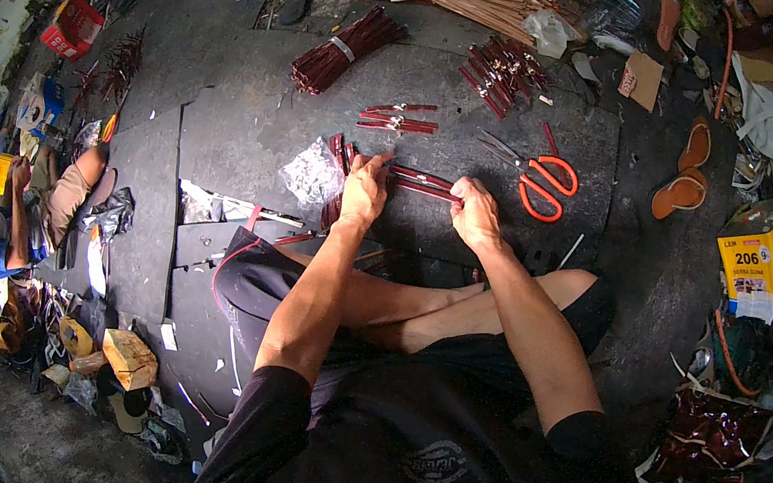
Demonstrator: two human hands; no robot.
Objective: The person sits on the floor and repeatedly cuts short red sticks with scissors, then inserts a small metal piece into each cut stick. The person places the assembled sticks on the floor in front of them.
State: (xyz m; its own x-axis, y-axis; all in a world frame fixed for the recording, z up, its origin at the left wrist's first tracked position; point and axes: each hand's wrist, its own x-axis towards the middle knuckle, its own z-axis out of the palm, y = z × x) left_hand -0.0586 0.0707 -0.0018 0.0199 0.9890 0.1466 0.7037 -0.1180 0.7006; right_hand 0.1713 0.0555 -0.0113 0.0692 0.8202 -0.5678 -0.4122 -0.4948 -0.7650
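Seated person's left hand and right hand each close around an end of a dark red strap, pressing it flat on the dark work mat. Orange scissors lie just beyond the right hand; a clear plastic bag sits beside the left hand.
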